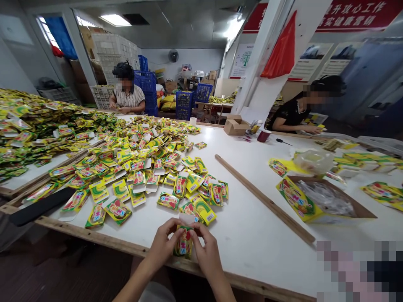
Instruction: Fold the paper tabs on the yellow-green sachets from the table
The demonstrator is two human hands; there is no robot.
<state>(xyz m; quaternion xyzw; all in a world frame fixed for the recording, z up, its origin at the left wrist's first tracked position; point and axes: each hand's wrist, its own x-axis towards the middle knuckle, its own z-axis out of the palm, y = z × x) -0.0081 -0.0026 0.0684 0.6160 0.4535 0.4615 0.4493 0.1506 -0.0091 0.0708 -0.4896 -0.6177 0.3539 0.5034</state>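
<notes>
Close to the table's front edge, a small yellow-green printed box (183,244) is pinched between both my hands. The white flap (187,218) at its top stands up, away from me. My left hand (166,240) grips the box's upper left side with thumb and fingers. On the upper right side, my right hand (203,245) has its thumb on the front and its fingers around the top. Just beyond my fingers lie more such boxes (203,209), the nearest of a large loose heap. Some boxes in the heap have white end flaps sticking out.
A wooden strip (264,199) lies across the white table (252,243). Right of it stands an open display carton (324,201) with clear plastic inside. A brown carton (235,126) and dark red cup (263,135) are farther back. Two people (127,94) (302,109) work beyond the table.
</notes>
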